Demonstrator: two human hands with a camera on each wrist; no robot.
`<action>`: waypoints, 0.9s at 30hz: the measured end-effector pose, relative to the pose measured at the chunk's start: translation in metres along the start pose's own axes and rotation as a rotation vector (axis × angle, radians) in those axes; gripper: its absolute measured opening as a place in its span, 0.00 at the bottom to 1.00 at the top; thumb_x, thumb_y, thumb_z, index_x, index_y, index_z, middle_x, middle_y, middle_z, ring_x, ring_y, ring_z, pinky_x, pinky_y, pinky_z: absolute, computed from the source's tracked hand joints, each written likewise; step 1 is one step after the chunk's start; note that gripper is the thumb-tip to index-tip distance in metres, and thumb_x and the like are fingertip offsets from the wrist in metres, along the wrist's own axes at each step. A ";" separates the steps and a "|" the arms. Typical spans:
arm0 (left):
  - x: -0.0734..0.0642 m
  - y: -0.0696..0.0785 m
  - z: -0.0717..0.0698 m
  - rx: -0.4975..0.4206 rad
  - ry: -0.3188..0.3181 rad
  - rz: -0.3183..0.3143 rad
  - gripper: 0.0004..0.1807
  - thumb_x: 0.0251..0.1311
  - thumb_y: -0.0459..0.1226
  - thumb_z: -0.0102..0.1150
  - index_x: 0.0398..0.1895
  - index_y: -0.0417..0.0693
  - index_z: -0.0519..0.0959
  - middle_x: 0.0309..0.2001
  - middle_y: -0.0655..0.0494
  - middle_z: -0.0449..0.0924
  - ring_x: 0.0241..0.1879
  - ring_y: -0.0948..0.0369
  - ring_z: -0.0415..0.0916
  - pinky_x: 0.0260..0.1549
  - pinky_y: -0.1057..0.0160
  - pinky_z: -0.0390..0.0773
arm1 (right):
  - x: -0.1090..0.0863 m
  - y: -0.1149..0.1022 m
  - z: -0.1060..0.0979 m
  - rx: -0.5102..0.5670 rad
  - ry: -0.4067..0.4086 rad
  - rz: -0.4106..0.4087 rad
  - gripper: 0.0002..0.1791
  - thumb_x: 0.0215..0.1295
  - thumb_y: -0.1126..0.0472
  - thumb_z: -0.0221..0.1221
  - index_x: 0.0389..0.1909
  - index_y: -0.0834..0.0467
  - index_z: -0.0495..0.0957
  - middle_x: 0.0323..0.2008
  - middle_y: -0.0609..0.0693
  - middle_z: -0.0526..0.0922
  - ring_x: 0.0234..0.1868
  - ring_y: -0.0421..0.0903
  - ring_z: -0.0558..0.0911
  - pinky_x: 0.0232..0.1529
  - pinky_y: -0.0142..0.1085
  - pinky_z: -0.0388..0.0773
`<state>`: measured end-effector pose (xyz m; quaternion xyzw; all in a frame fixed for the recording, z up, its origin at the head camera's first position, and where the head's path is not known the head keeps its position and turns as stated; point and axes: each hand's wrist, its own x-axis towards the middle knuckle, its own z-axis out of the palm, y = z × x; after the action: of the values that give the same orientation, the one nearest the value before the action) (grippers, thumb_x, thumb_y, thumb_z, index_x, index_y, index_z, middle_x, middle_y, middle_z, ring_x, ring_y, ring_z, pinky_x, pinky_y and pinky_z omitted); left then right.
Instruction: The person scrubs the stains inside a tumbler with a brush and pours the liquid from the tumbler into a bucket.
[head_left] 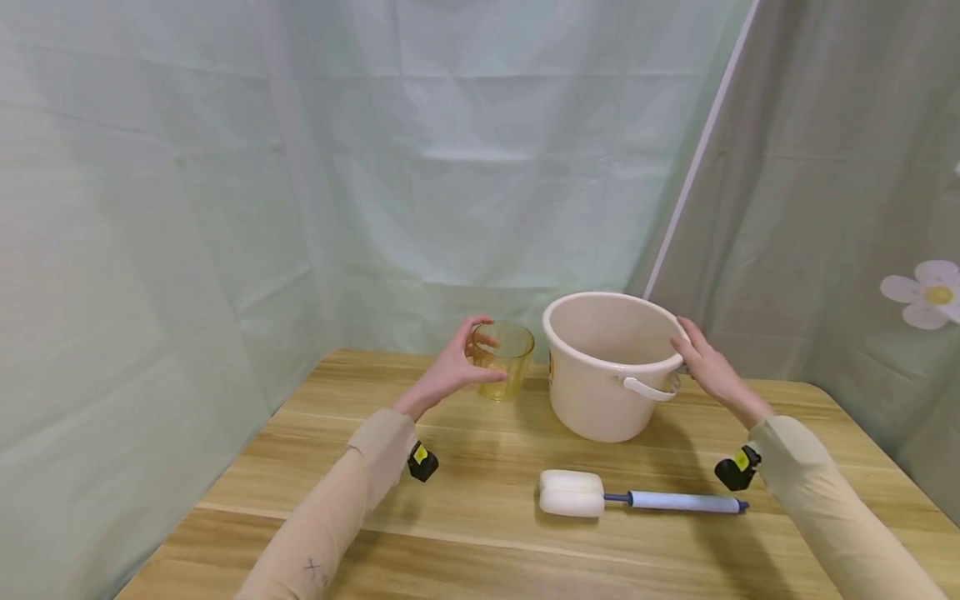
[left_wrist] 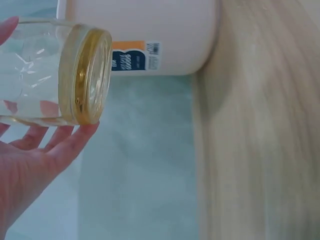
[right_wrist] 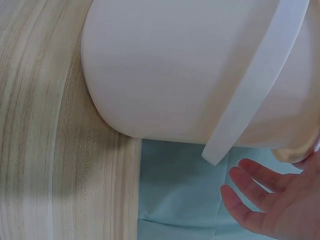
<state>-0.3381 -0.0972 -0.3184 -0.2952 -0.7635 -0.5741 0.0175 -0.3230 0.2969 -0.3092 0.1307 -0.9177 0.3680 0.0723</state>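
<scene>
A clear yellow cup (head_left: 513, 364) is gripped in my left hand (head_left: 455, 363), thumb across the near side and fingers round the far side. Its base shows in the left wrist view, held off the wooden tabletop. To the right stands a cream plastic bucket (head_left: 592, 398), upright, its white handle (head_left: 649, 390) hanging down at the side. My right hand (head_left: 708, 367) rests at the bucket's right rim. In the right wrist view its fingers (right_wrist: 245, 187) are loosely spread behind the handle, away from the bucket's wall; the thumb is mostly hidden there.
A sponge brush with a white head (head_left: 572, 493) and a light blue handle (head_left: 684, 502) lies crosswise on the wooden table (head_left: 450, 542), nearer than the bucket. Pale curtains (head_left: 480, 167) hang close behind the table's back edge and along its sides.
</scene>
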 end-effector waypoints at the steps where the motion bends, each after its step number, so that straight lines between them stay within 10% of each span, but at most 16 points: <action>1: 0.003 0.001 0.001 0.017 0.014 -0.002 0.44 0.41 0.38 0.72 0.62 0.59 0.57 0.49 0.47 0.69 0.45 0.52 0.68 0.41 0.54 0.69 | 0.000 0.000 0.000 -0.001 0.003 0.000 0.36 0.70 0.43 0.31 0.69 0.60 0.34 0.60 0.74 0.52 0.54 0.72 0.60 0.43 0.64 0.60; 16: 0.039 0.027 0.009 0.205 0.229 0.004 0.47 0.34 0.44 0.75 0.62 0.58 0.59 0.43 0.53 0.68 0.41 0.57 0.66 0.35 0.56 0.70 | 0.000 0.002 0.005 0.006 0.011 0.005 0.36 0.70 0.43 0.32 0.69 0.59 0.35 0.57 0.74 0.58 0.51 0.69 0.65 0.41 0.60 0.64; 27: 0.074 0.059 0.028 0.876 0.209 0.152 0.54 0.28 0.45 0.76 0.65 0.55 0.58 0.48 0.45 0.66 0.46 0.52 0.64 0.38 0.54 0.70 | 0.000 0.001 0.002 -0.005 0.011 0.002 0.36 0.70 0.43 0.32 0.69 0.59 0.35 0.60 0.74 0.53 0.54 0.72 0.61 0.44 0.65 0.58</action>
<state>-0.3621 -0.0307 -0.2497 -0.2559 -0.9046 -0.2206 0.2598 -0.3236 0.2967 -0.3112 0.1275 -0.9184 0.3664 0.0773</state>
